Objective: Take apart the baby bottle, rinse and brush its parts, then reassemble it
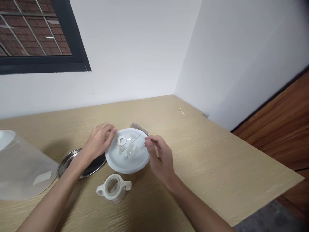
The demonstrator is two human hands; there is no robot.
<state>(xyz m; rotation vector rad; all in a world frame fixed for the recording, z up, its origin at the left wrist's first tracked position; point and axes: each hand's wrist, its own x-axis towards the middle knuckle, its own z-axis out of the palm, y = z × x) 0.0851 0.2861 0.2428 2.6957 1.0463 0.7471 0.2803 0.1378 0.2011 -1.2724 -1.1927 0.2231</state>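
Observation:
My left hand (101, 139) is at the left rim of a white plate (127, 169), its thumb and fingers closed at the edge. At the plate's right side, my right hand (161, 156) has thumb and forefinger pinched together. A thin wire-like rod (134, 140) slants from beside these fingertips down over the plate; its exact contact with them is hard to make out. On the plate lie a white ring (121, 140), a clear rounded piece (132, 150) and other small translucent parts. Nearer to me stands a white two-handled cup holder (106, 188), open at the top.
A round metal tray (65, 161) lies partly under my left forearm. Left of it rests a large translucent container (21, 170). A greyish bristly object (137, 126) shows behind the plate. One thin white strip (182, 111) lies farther back on the wooden table (212, 161).

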